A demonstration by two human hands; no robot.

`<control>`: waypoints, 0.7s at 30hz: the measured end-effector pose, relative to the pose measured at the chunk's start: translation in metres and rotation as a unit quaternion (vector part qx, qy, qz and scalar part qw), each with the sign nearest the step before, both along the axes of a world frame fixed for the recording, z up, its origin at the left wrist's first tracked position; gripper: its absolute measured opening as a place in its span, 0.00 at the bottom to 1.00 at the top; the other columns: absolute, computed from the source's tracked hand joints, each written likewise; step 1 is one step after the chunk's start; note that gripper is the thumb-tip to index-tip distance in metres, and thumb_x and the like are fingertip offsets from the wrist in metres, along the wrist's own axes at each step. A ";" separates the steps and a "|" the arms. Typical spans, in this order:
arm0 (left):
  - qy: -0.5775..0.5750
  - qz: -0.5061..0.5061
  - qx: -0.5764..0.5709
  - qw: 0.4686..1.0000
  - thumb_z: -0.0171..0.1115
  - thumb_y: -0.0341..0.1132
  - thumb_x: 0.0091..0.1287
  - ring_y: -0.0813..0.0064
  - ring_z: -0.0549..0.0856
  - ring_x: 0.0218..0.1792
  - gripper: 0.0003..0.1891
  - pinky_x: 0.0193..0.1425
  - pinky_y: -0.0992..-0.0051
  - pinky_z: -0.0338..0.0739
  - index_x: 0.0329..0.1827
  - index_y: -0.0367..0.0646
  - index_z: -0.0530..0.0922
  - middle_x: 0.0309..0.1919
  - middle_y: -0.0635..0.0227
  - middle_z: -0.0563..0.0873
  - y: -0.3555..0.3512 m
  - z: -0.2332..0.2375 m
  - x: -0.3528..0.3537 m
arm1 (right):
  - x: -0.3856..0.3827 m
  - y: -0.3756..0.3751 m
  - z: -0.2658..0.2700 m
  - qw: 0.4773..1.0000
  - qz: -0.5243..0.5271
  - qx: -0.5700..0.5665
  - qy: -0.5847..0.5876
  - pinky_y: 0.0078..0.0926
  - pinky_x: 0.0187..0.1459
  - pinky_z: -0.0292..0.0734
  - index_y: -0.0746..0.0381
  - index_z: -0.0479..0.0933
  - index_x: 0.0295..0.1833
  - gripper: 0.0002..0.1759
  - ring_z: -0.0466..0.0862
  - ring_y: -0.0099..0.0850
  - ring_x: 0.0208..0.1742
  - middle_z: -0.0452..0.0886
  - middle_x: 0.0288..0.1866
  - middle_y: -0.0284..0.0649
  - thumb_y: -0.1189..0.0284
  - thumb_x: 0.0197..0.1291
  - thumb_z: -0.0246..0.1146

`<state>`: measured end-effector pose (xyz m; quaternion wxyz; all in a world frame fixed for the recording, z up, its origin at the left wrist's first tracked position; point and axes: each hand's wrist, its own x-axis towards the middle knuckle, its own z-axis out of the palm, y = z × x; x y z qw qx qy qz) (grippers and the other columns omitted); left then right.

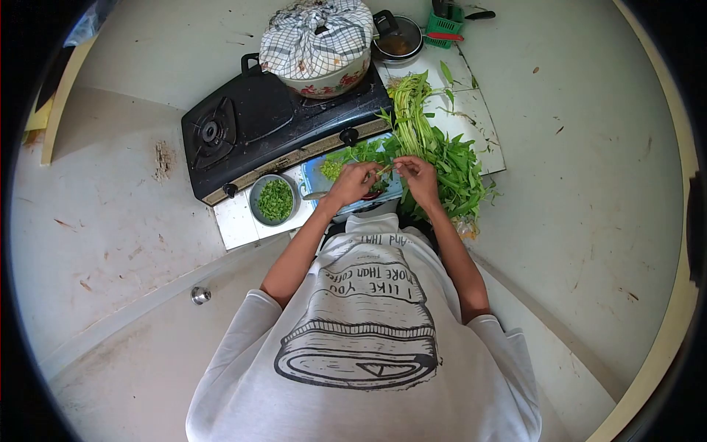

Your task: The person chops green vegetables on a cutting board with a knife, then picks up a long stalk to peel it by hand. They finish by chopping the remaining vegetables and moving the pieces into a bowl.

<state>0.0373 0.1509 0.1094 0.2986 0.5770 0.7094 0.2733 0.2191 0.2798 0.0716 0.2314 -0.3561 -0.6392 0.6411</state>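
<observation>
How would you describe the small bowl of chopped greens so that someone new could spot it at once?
Start at the black gas stove in the upper left of the view. Against its front edge, left of the person's left hand, which pinches a stem, sits a small round metal bowl. Unlike the long leafy bunch to the right, its greens are finely chopped.

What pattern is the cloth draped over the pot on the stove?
A white and dark checked cloth, seen clearest in the head view.

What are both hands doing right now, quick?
Left hand: closed, pinching a green stem.
Right hand: closed, pinching the same green stem.
</observation>
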 end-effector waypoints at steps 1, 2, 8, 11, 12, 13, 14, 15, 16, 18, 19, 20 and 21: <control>0.056 -0.010 0.028 0.998 0.64 0.29 0.72 0.57 0.89 0.42 0.13 0.49 0.63 0.80 0.57 0.40 0.85 0.43 0.52 0.91 -0.002 0.000 0.000 | 0.000 -0.001 0.000 1.000 -0.001 -0.006 0.007 0.25 0.46 0.81 0.66 0.87 0.51 0.08 0.89 0.25 0.42 0.89 0.39 0.37 0.75 0.71 0.67; 0.052 -0.001 0.023 0.998 0.64 0.29 0.72 0.56 0.89 0.42 0.13 0.49 0.62 0.81 0.57 0.40 0.85 0.43 0.51 0.90 -0.002 0.000 0.001 | 0.001 -0.003 0.001 1.000 -0.003 -0.012 0.014 0.25 0.46 0.81 0.65 0.87 0.51 0.08 0.88 0.25 0.42 0.90 0.40 0.36 0.75 0.71 0.68; -0.048 0.065 -0.011 0.997 0.63 0.29 0.70 0.56 0.89 0.36 0.10 0.42 0.63 0.81 0.51 0.38 0.87 0.39 0.51 0.91 -0.001 -0.001 0.008 | -0.003 -0.013 0.014 0.997 0.045 0.053 0.021 0.23 0.48 0.81 0.64 0.87 0.52 0.07 0.87 0.23 0.43 0.89 0.45 0.35 0.76 0.71 0.68; -0.196 0.129 -0.028 0.972 0.64 0.27 0.70 0.67 0.89 0.33 0.10 0.41 0.70 0.80 0.50 0.36 0.86 0.37 0.57 0.92 -0.003 -0.004 0.010 | -0.004 -0.019 0.013 0.997 0.071 -0.003 0.023 0.22 0.49 0.81 0.64 0.87 0.52 0.08 0.86 0.22 0.46 0.89 0.49 0.35 0.75 0.71 0.69; -0.255 0.159 -0.017 0.954 0.64 0.27 0.70 0.71 0.88 0.33 0.09 0.40 0.71 0.80 0.50 0.35 0.86 0.36 0.59 0.92 -0.005 -0.017 0.009 | -0.005 -0.021 0.011 0.996 0.081 -0.036 0.022 0.23 0.49 0.81 0.64 0.87 0.52 0.08 0.86 0.23 0.47 0.89 0.50 0.35 0.75 0.71 0.69; -0.312 0.188 -0.006 0.931 0.65 0.27 0.70 0.75 0.87 0.33 0.09 0.40 0.73 0.79 0.50 0.34 0.86 0.36 0.61 0.93 -0.008 -0.030 0.007 | -0.005 -0.022 0.000 0.995 0.088 -0.041 0.030 0.23 0.49 0.81 0.64 0.87 0.52 0.08 0.86 0.23 0.48 0.89 0.51 0.35 0.75 0.70 0.69; -0.315 0.220 -0.003 0.923 0.65 0.28 0.70 0.77 0.87 0.33 0.09 0.40 0.74 0.79 0.50 0.34 0.86 0.36 0.63 0.93 -0.011 -0.043 0.005 | -0.004 -0.024 -0.012 0.994 0.095 -0.045 0.038 0.23 0.50 0.81 0.64 0.87 0.51 0.08 0.86 0.23 0.50 0.88 0.53 0.36 0.75 0.70 0.70; -0.318 0.251 -0.001 0.914 0.65 0.28 0.71 0.78 0.86 0.34 0.09 0.40 0.75 0.79 0.50 0.34 0.86 0.36 0.65 0.93 -0.014 -0.055 0.002 | -0.003 -0.023 -0.019 0.993 0.100 -0.050 0.046 0.23 0.50 0.81 0.63 0.87 0.51 0.08 0.86 0.23 0.51 0.88 0.54 0.36 0.75 0.70 0.70; -0.321 0.281 0.001 0.904 0.65 0.28 0.71 0.80 0.86 0.34 0.09 0.40 0.75 0.78 0.50 0.33 0.86 0.36 0.66 0.93 -0.018 -0.063 0.000 | -0.001 -0.023 -0.020 0.992 0.078 -0.093 0.042 0.24 0.51 0.81 0.64 0.87 0.51 0.07 0.86 0.24 0.52 0.88 0.56 0.38 0.75 0.70 0.70; -0.304 0.288 -0.009 0.908 0.65 0.28 0.71 0.81 0.85 0.34 0.10 0.40 0.76 0.78 0.51 0.33 0.85 0.37 0.66 0.93 -0.027 -0.075 -0.002 | 0.000 -0.023 -0.022 0.983 0.034 -0.179 0.035 0.26 0.54 0.81 0.64 0.87 0.51 0.07 0.86 0.26 0.55 0.88 0.60 0.41 0.76 0.70 0.69; -0.296 0.293 -0.014 0.909 0.65 0.28 0.71 0.81 0.85 0.34 0.10 0.41 0.77 0.77 0.51 0.33 0.85 0.37 0.66 0.93 -0.030 -0.075 -0.003 | 0.003 -0.020 -0.032 0.992 0.045 -0.119 0.011 0.28 0.55 0.81 0.64 0.87 0.50 0.07 0.87 0.28 0.56 0.87 0.61 0.43 0.77 0.69 0.69; -0.297 0.293 -0.019 0.908 0.65 0.28 0.71 0.81 0.85 0.34 0.10 0.41 0.77 0.77 0.52 0.34 0.85 0.38 0.66 0.93 -0.034 -0.075 -0.004 | 0.005 -0.017 -0.043 0.997 0.055 -0.059 -0.012 0.30 0.57 0.81 0.65 0.87 0.49 0.06 0.87 0.30 0.58 0.87 0.62 0.45 0.78 0.69 0.68; -0.300 0.294 -0.024 0.907 0.65 0.28 0.71 0.81 0.85 0.35 0.10 0.41 0.77 0.77 0.52 0.34 0.85 0.38 0.66 0.93 -0.036 -0.071 -0.003 | 0.009 -0.015 -0.055 0.997 0.064 0.001 -0.036 0.31 0.58 0.81 0.65 0.87 0.49 0.06 0.87 0.32 0.59 0.86 0.64 0.48 0.79 0.69 0.68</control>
